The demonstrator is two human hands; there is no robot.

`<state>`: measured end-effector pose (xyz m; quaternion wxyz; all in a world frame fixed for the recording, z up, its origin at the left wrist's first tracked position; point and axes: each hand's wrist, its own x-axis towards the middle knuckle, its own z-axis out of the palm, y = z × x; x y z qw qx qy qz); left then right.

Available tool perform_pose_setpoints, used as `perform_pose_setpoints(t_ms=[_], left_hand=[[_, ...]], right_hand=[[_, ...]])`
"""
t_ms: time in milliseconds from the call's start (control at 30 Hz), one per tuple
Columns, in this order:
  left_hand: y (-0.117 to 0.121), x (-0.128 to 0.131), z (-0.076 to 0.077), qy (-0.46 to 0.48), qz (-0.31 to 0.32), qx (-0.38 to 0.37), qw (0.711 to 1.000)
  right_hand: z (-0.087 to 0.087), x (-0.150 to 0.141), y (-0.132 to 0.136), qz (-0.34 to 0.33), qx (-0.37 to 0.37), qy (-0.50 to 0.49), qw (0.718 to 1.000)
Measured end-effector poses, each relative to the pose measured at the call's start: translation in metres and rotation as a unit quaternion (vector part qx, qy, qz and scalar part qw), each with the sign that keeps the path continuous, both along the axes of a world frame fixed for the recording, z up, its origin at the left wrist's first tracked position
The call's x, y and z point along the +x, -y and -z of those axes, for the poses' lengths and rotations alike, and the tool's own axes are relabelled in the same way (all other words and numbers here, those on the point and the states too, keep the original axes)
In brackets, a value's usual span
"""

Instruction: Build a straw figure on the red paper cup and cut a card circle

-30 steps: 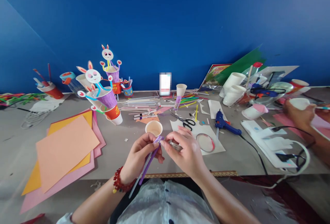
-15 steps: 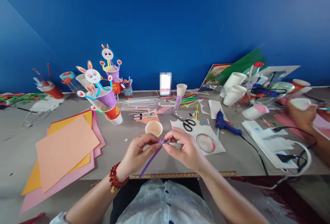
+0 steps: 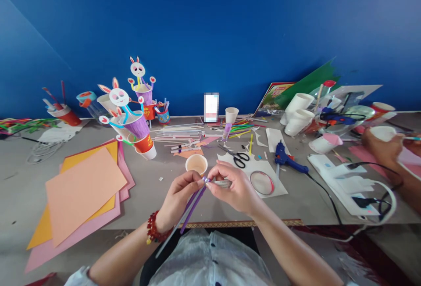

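My left hand (image 3: 179,196), with a red bead bracelet (image 3: 154,228) at the wrist, is closed in a pinch on narrow purple strips (image 3: 193,210). Their ends hang down towards my lap, and a thin pale grey strip (image 3: 176,229) slants beside them. At the pinch, my right hand (image 3: 235,187) meets the left, thumb and finger closed on the upper end of the strips. A whitish-grey slim object (image 3: 222,183) shows under its fingers; its kind is unclear. Just beyond the fingertips stands a paper cup (image 3: 196,163).
Black scissors (image 3: 241,159), a tape roll (image 3: 262,182) and a blue glue gun (image 3: 287,159) lie to the right, near a power strip (image 3: 342,185). Rabbit-faced cups (image 3: 136,130) and coloured paper (image 3: 87,194) are left. Another person's hand (image 3: 388,145) holds a cup far right.
The pale grey strip now shows below my left hand, and more of the purple strips is visible. My left hand has turned slightly; both hands stay together.
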<state>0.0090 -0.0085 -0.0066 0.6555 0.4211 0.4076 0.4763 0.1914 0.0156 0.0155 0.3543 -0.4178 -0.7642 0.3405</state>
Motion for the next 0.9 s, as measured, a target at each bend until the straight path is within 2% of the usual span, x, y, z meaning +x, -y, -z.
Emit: perform_pose_setpoints(t_ms=[133, 233, 567, 767, 900], left_hand=[[-0.006, -0.012, -0.008, -0.094, 0.085, 0.034, 0.991], [-0.011, -0.02, -0.013, -0.129, 0.133, 0.063, 0.981], [-0.015, -0.018, -0.008, -0.128, 0.144, 0.047, 0.98], [-0.016, -0.021, -0.01, -0.071, 0.137, 0.045, 0.987], [-0.013, -0.022, -0.005, -0.077, 0.149, 0.041, 0.985]], right_hand=[[0.001, 0.004, -0.004, -0.033, -0.068, -0.039, 0.996], [0.0, 0.005, -0.006, -0.07, -0.128, -0.065, 0.987], [0.002, 0.005, -0.011, -0.072, -0.14, -0.055, 0.986], [0.003, 0.007, -0.012, -0.057, -0.131, -0.069, 0.987], [0.005, 0.007, -0.01, -0.051, -0.134, -0.076, 0.987]])
